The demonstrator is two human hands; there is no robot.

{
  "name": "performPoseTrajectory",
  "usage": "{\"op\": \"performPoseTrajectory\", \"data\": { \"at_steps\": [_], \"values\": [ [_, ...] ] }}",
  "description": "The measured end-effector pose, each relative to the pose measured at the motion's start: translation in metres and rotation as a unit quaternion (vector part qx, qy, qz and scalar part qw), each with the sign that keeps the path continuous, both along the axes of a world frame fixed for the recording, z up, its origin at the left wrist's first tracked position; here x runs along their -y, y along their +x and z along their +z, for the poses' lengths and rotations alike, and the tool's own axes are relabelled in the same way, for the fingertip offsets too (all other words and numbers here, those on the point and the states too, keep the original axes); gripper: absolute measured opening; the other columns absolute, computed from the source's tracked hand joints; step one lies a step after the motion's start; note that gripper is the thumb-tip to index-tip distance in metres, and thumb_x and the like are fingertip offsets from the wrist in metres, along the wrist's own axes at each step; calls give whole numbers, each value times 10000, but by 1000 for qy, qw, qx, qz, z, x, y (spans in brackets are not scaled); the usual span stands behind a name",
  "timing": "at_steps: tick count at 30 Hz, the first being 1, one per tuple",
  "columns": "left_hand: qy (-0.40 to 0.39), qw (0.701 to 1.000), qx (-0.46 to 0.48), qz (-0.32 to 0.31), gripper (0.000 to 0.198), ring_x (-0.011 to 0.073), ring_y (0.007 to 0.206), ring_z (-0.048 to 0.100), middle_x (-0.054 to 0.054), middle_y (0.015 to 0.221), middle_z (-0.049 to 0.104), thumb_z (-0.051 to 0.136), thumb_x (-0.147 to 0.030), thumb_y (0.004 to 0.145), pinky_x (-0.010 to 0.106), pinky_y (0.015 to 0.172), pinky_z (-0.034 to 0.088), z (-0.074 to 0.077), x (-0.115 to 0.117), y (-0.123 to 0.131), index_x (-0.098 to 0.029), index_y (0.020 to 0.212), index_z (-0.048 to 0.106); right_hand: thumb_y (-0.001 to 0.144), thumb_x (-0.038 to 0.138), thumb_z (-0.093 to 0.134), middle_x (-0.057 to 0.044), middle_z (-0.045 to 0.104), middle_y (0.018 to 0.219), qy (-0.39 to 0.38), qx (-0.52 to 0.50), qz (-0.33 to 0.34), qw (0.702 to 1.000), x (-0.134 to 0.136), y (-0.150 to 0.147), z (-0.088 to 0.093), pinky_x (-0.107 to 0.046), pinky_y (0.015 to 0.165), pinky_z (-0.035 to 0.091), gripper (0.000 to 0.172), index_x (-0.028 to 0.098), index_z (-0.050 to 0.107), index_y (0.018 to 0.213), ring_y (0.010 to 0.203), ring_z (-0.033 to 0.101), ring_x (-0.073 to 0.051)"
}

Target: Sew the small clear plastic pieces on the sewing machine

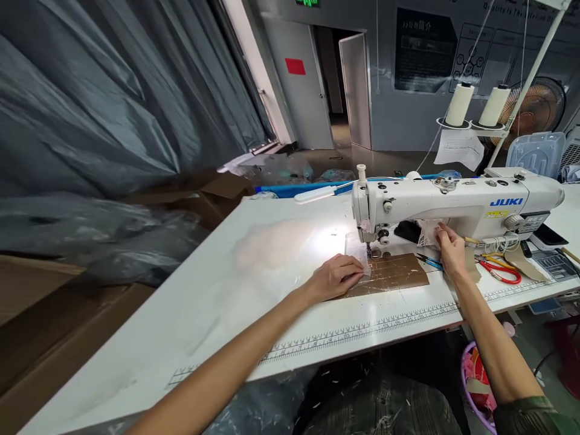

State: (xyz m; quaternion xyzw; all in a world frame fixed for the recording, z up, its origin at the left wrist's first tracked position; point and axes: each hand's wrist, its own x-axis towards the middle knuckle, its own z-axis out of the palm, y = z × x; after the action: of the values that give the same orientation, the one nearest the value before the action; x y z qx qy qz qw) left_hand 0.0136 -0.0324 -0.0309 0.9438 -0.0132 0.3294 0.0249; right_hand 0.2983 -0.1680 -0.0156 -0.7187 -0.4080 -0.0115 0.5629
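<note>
A white sewing machine [421, 202] stands on the table with its needle over a brown plate [403, 272]. At the needle lies a piece of thin white fabric [357, 248]. My left hand [338, 277] presses its closed fingers on the near edge of that fabric, just left of the needle. Under the machine's arm, my right hand [451, 248] pinches a strip of white lace [426, 232]. A black piece [408, 231] shows beside the lace. Blue-handled tweezers or snips [430, 261] lie left of my right wrist.
Red-handled scissors [501, 272] lie right of my right forearm, among tan scraps and cord. Two thread cones [461, 106] stand on a rack behind the machine. A printed ruler [362, 331] runs along the table's front edge. Cardboard boxes [67, 332] stand left; a purple-rimmed bin [466, 374] sits below right.
</note>
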Motion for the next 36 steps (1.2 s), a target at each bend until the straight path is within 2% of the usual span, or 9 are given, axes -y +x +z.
{"op": "performPoseTrajectory", "data": {
  "at_steps": [7,12,15,18,20,22,27,31,36],
  "values": [
    [-2,1000,-9,7,227,158,795,702,83,875,743,521,-214,977,289,703,581,3,2,-1,-148,880,716,847,382,459,-146,685,1181,45,-49,-33,997,25,-18,9,-410,968,490,410,159,727,1062,1125,622,-251],
    [-7,1000,-13,11,214,159,810,703,83,880,745,526,-202,969,291,712,588,3,4,-1,-161,891,721,851,406,496,-107,668,1065,38,97,-77,992,35,-23,6,-443,982,457,287,218,713,863,1070,599,-250],
    [-1,1000,-1,5,200,157,799,697,78,870,740,535,-187,964,288,708,581,4,4,0,-156,883,715,846,428,506,-139,625,1106,-20,138,-110,984,30,-17,9,-462,972,445,361,183,672,1052,1095,563,-281],
    [0,1000,-3,8,205,152,792,690,75,868,737,530,-184,968,287,706,574,4,5,0,-148,876,710,814,504,552,-198,584,1195,-125,154,-110,974,16,-13,12,-504,947,437,599,130,562,1281,1117,535,-345],
    [-4,1000,-11,13,225,150,790,688,74,865,738,517,-196,975,289,706,576,3,4,-1,-148,875,713,770,515,610,-231,561,1246,-178,154,-99,967,5,-10,12,-536,921,433,705,122,513,1348,1115,528,-387],
    [-9,1000,-15,15,242,151,784,687,75,862,738,506,-207,982,291,702,578,2,4,-1,-147,878,717,732,425,661,-247,564,1250,-198,139,-73,968,-5,-8,10,-543,896,436,676,136,545,1332,1084,542,-403],
    [-12,1000,-15,21,258,153,786,686,78,879,734,490,-218,992,286,709,572,-1,2,-2,-143,879,709,749,244,559,-188,653,1045,-166,114,-33,979,-16,4,13,-477,873,466,396,181,689,1117,974,603,-337],
    [-16,1000,-7,25,267,149,778,684,66,874,730,479,-224,997,275,709,566,-3,2,-1,-155,874,705,785,355,504,-142,673,862,-119,67,-36,990,-12,14,24,-430,781,500,282,176,686,905,837,615,-293],
    [-10,1000,1,27,276,147,777,683,52,874,728,461,-231,1008,280,726,564,-3,2,0,-159,883,696,794,562,493,-26,564,554,-84,-43,-3,995,3,17,32,-314,495,430,381,214,577,664,529,508,-183]
  ]
}}
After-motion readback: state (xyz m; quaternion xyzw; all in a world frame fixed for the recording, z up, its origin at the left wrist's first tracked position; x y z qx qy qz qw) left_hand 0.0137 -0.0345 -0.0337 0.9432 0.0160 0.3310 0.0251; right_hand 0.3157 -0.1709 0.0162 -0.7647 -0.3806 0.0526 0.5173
